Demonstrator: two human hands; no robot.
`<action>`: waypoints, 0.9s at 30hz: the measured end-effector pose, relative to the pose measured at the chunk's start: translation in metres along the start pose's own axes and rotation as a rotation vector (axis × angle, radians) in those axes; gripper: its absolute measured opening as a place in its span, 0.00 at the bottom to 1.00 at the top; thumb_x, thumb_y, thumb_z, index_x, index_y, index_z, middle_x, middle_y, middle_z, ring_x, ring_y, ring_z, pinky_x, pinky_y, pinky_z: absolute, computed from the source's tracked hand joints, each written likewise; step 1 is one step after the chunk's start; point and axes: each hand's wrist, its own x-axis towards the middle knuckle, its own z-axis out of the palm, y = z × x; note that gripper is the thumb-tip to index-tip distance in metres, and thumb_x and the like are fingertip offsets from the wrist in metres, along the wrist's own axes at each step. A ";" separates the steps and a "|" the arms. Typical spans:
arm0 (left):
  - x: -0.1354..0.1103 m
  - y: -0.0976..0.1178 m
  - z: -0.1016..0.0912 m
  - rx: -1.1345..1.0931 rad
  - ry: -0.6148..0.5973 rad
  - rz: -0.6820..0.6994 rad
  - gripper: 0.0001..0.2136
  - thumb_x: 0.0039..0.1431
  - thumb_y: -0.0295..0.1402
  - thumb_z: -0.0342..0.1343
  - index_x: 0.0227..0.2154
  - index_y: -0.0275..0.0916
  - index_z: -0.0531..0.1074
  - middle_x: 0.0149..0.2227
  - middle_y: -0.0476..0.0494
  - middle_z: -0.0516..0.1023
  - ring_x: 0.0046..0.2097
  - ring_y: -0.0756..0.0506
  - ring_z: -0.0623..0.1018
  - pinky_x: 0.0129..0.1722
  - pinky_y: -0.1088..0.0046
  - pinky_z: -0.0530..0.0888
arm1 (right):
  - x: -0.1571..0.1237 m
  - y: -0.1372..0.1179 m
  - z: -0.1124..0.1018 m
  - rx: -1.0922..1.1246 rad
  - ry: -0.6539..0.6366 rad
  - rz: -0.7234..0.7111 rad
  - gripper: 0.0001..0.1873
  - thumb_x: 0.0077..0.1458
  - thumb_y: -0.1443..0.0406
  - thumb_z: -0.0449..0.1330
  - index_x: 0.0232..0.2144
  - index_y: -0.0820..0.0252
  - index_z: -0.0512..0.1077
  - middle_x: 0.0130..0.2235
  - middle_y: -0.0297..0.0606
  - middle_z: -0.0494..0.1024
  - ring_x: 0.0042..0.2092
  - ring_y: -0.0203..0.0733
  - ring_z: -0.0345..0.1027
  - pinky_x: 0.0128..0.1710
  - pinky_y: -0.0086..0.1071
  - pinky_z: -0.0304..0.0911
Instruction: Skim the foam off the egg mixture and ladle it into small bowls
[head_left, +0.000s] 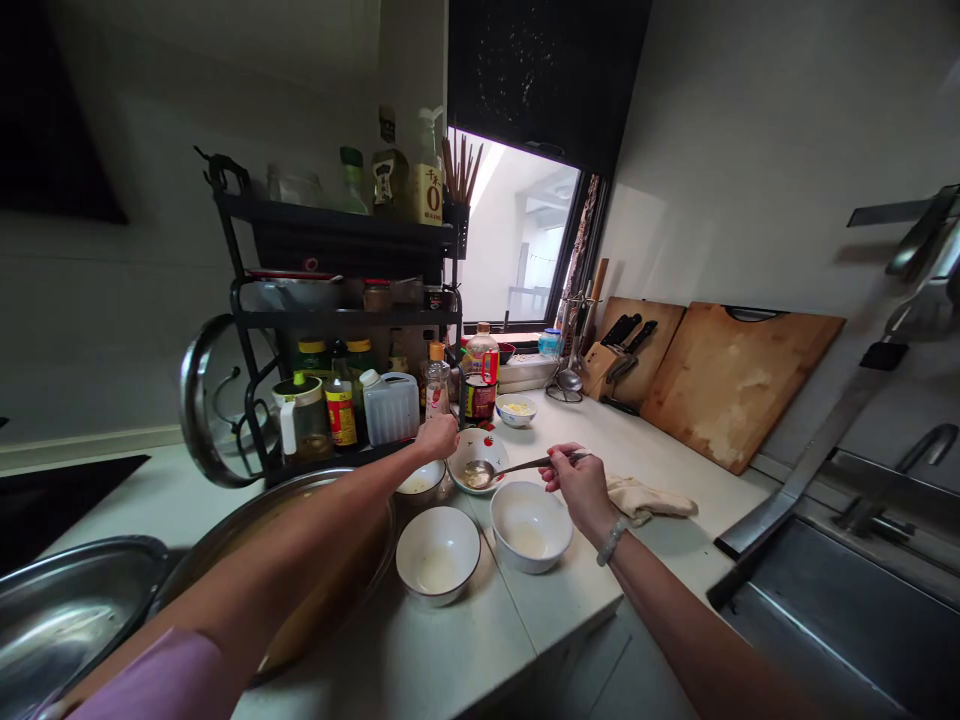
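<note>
My right hand (581, 490) is closed around the handle of a metal spoon (481, 473). The spoon's head is over a white bowl with red tomato-like patterns (491, 445), with a little liquid in or under it. My left hand (437, 437) is closed at that bowl's left rim; its fingertips are partly hidden. Nearer to me stand two white bowls, the right one (531, 528) and the left one (438, 555), each with a little pale liquid at the bottom. Another small bowl (420, 483) sits partly under my left forearm.
A large metal basin (375, 550) lies beneath my left forearm. Behind, a black rack (345, 318) holds bottles and jars. A small bowl with chopped food (516, 409), a cloth (652, 498), a knife block (606, 368) and cutting boards (742, 385) stand farther right, near the sink (840, 620).
</note>
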 end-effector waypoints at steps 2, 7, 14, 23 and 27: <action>0.000 -0.001 0.000 -0.004 -0.006 -0.006 0.12 0.57 0.33 0.52 0.37 0.36 0.79 0.43 0.30 0.80 0.46 0.36 0.79 0.41 0.66 0.74 | 0.000 -0.001 -0.001 0.039 0.010 0.003 0.15 0.43 0.56 0.65 0.27 0.62 0.69 0.16 0.33 0.73 0.17 0.36 0.67 0.13 0.25 0.63; 0.001 -0.001 -0.002 -0.014 -0.022 -0.022 0.11 0.56 0.34 0.54 0.37 0.37 0.79 0.43 0.31 0.80 0.46 0.38 0.79 0.41 0.68 0.74 | -0.005 -0.013 -0.002 0.064 -0.011 -0.002 0.15 0.43 0.58 0.66 0.27 0.62 0.68 0.16 0.33 0.73 0.16 0.35 0.66 0.12 0.25 0.62; 0.004 -0.001 -0.003 -0.039 -0.042 -0.014 0.11 0.56 0.34 0.55 0.38 0.36 0.79 0.43 0.31 0.79 0.47 0.38 0.78 0.42 0.69 0.74 | -0.019 -0.043 -0.005 0.090 -0.070 -0.011 0.15 0.43 0.58 0.67 0.28 0.62 0.69 0.17 0.32 0.72 0.19 0.36 0.68 0.12 0.23 0.60; 0.012 -0.006 -0.002 -0.079 -0.067 -0.001 0.12 0.53 0.33 0.58 0.39 0.34 0.79 0.43 0.31 0.80 0.47 0.38 0.78 0.43 0.68 0.74 | -0.052 -0.070 0.014 0.144 -0.224 0.050 0.18 0.41 0.57 0.68 0.29 0.63 0.70 0.18 0.36 0.74 0.19 0.36 0.67 0.12 0.24 0.59; 0.015 -0.008 -0.003 -0.089 -0.075 0.012 0.12 0.52 0.32 0.59 0.38 0.33 0.79 0.40 0.33 0.80 0.45 0.40 0.78 0.41 0.70 0.74 | -0.070 -0.071 0.035 0.111 -0.293 0.071 0.18 0.43 0.55 0.67 0.30 0.63 0.70 0.19 0.37 0.75 0.18 0.36 0.66 0.12 0.24 0.59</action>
